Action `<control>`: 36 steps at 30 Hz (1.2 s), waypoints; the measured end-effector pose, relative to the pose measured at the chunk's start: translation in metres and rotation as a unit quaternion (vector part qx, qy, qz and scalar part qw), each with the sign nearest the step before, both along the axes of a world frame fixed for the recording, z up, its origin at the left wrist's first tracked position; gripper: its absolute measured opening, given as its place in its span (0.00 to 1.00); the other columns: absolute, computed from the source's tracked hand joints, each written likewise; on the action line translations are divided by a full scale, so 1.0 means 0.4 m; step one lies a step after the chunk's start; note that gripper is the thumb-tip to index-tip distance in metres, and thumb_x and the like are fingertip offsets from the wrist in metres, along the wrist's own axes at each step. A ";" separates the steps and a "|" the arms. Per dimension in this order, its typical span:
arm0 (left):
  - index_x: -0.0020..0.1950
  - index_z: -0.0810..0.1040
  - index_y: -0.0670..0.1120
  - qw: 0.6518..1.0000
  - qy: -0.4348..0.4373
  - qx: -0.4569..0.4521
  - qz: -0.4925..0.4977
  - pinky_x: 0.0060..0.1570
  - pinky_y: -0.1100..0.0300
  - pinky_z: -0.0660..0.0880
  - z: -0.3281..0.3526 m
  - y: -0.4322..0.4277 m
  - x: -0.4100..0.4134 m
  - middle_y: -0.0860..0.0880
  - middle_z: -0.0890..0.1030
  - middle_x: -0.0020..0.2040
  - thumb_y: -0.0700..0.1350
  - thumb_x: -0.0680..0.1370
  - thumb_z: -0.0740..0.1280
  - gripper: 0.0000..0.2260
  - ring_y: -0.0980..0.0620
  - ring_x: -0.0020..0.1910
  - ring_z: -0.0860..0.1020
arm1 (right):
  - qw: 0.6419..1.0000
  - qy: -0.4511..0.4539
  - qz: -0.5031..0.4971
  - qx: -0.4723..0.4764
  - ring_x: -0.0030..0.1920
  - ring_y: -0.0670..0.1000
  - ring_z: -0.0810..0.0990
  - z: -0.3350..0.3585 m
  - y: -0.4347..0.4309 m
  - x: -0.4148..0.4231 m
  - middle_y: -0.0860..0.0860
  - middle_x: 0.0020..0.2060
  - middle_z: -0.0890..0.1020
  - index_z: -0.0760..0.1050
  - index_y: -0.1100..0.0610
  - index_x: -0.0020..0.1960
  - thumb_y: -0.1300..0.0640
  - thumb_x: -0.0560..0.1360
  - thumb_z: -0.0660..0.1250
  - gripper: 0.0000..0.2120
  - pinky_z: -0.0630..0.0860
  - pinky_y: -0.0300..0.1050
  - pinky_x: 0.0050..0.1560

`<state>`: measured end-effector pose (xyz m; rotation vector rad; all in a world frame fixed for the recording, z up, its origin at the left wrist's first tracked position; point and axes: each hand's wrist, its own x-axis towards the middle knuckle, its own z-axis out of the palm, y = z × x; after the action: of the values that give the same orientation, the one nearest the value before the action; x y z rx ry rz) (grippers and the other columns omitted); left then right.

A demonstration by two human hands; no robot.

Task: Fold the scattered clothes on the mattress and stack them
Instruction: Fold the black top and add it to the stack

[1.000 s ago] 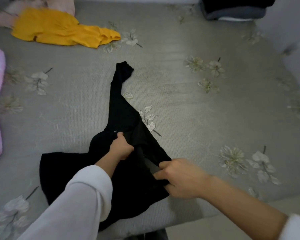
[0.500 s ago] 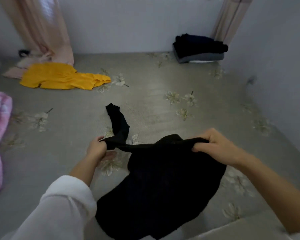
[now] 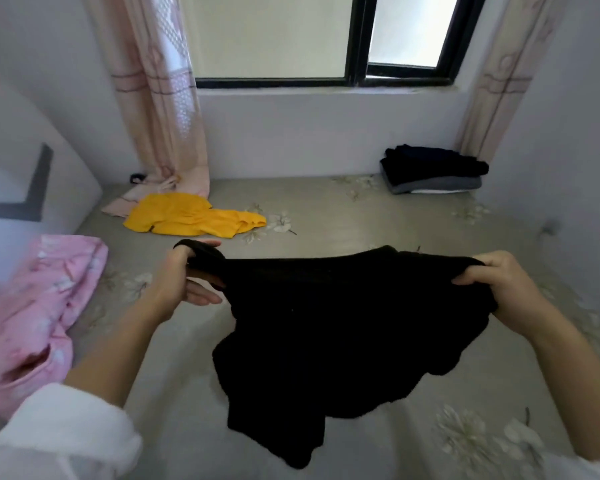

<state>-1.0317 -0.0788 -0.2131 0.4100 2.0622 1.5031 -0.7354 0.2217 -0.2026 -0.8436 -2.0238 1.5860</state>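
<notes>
A black garment [image 3: 326, 327] hangs in the air above the grey flowered mattress [image 3: 378, 223], stretched wide between my hands. My left hand [image 3: 181, 278] grips its left top edge, with a black sleeve end bunched over the fingers. My right hand [image 3: 492, 285] pinches the right top edge. The lower part of the garment droops toward the mattress's near side. A yellow garment [image 3: 191, 220] lies crumpled at the far left. A stack of folded dark and grey clothes [image 3: 433, 171] sits at the far right corner.
A pink flowered bedding bundle [image 3: 32, 317] lies at the left edge. Pink curtains [image 3: 160, 98] hang at both sides of a window [image 3: 326, 39]; the left one's hem rests on the mattress. White walls close in on the back, left and right.
Both hands have lifted the black garment off the mattress and pulled it wider apart. The trailing sleeve has come up into my left hand. My head has tilted up, showing the window.
</notes>
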 end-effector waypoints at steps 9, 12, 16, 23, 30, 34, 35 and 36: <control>0.34 0.74 0.38 0.991 0.100 -0.073 -0.045 0.22 0.64 0.67 0.168 -0.049 -0.096 0.40 0.73 0.21 0.56 0.61 0.62 0.20 0.47 0.17 0.70 | 0.999 0.022 0.034 0.018 0.29 0.55 0.79 0.082 0.023 -0.075 0.61 0.32 0.80 0.80 0.69 0.39 0.69 0.72 0.64 0.07 0.72 0.39 0.29; 0.38 0.78 0.41 0.977 0.072 -0.164 -0.115 0.31 0.61 0.68 0.195 -0.072 -0.152 0.39 0.78 0.28 0.65 0.58 0.71 0.27 0.44 0.24 0.77 | 0.998 -0.011 0.044 0.041 0.33 0.54 0.83 0.087 0.040 -0.123 0.58 0.34 0.84 0.84 0.62 0.43 0.64 0.75 0.66 0.07 0.76 0.37 0.32; 0.50 0.80 0.42 0.960 0.026 -0.236 -0.148 0.33 0.63 0.74 0.182 -0.066 -0.227 0.44 0.85 0.44 0.57 0.67 0.75 0.21 0.49 0.40 0.85 | 0.986 -0.101 0.040 0.128 0.39 0.54 0.83 0.045 0.096 -0.226 0.57 0.39 0.85 0.84 0.55 0.47 0.54 0.77 0.66 0.09 0.72 0.43 0.39; 0.51 0.79 0.41 0.983 0.101 -0.138 0.064 0.38 0.56 0.78 0.112 0.066 -0.348 0.46 0.82 0.36 0.44 0.76 0.70 0.07 0.46 0.36 0.79 | 0.944 -0.211 -0.089 0.236 0.37 0.59 0.82 -0.003 0.147 -0.465 0.58 0.36 0.81 0.76 0.60 0.38 0.49 0.79 0.60 0.18 0.74 0.46 0.32; 0.56 0.68 0.47 0.911 0.376 -0.070 0.157 0.44 0.57 0.67 0.162 0.116 -0.366 0.48 0.74 0.48 0.44 0.75 0.66 0.12 0.49 0.45 0.72 | 0.986 0.032 -0.145 0.081 0.37 0.53 0.75 0.070 0.186 -0.559 0.56 0.36 0.76 0.77 0.61 0.42 0.50 0.77 0.62 0.15 0.66 0.45 0.39; 0.60 0.66 0.45 0.875 0.447 -0.033 0.183 0.47 0.56 0.68 0.117 0.066 -0.314 0.41 0.75 0.56 0.42 0.72 0.64 0.17 0.44 0.51 0.74 | 0.976 0.042 -0.126 0.171 0.30 0.48 0.67 0.082 0.136 -0.510 0.53 0.30 0.70 0.71 0.60 0.38 0.53 0.79 0.59 0.15 0.63 0.44 0.32; 0.59 0.66 0.45 0.876 0.443 -0.040 0.186 0.46 0.56 0.68 0.084 0.047 -0.303 0.40 0.74 0.55 0.42 0.71 0.65 0.17 0.43 0.51 0.73 | 0.973 0.038 -0.111 0.200 0.33 0.51 0.72 0.070 0.122 -0.495 0.56 0.33 0.75 0.74 0.62 0.42 0.54 0.79 0.59 0.14 0.68 0.47 0.35; 0.59 0.66 0.45 0.878 0.438 -0.055 0.187 0.46 0.55 0.68 0.046 0.027 -0.290 0.39 0.74 0.55 0.41 0.71 0.65 0.17 0.42 0.51 0.73 | 0.970 0.028 -0.096 0.221 0.40 0.54 0.77 0.055 0.104 -0.478 0.57 0.39 0.79 0.77 0.63 0.47 0.55 0.80 0.59 0.13 0.72 0.49 0.41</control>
<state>-1.1478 -0.0680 -0.1946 0.7896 3.0637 1.5571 -0.9266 0.2633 -0.1805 -0.7804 -2.0694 0.9871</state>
